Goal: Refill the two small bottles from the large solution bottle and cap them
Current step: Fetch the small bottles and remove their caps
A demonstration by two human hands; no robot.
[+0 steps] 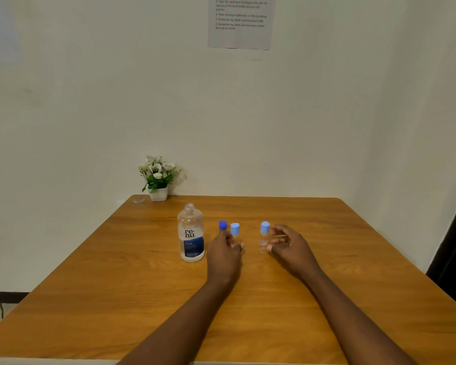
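Left hand [225, 252]: resting at worktop level, fingers curled loosely against the left small bottle [234, 237]; whether clamped on it or only touching, cannot tell.
Right hand [287, 245]: fingers spread apart, tips just beside the right small bottle [264, 239], thumb low near its base; not closed on it.
Small bottles: both upright, mid-worktop, well apart from each other; each with a light blue cap [265, 227] seated on top. Fill level too faint to read through clear walls.
Dark blue cap [223, 225]: loose, just beyond left fingertips, between large bottle and left small bottle; judged to belong to the large bottle.
Large bottle [191, 233]: upright, left of left hand, neck open, uncapped.
Progress (judgement): either refill complete with both small bottles capped, leaving only the large bottle to close, or nothing poured yet and small caps still to come off. Not decidable from liquid levels.
Left to do at least: dark blue cap back on the large bottle.
Worktop [353, 299]: wide bare wood on the near side and right of hands; ample room to set things down.
Edges: far edge against wall, flower pot [158, 193] at far left corner, well apart from bottles. Right edge drops off to open floor.
Tipping risk: large bottle open and close to left hand; sideways sweep there best avoided.
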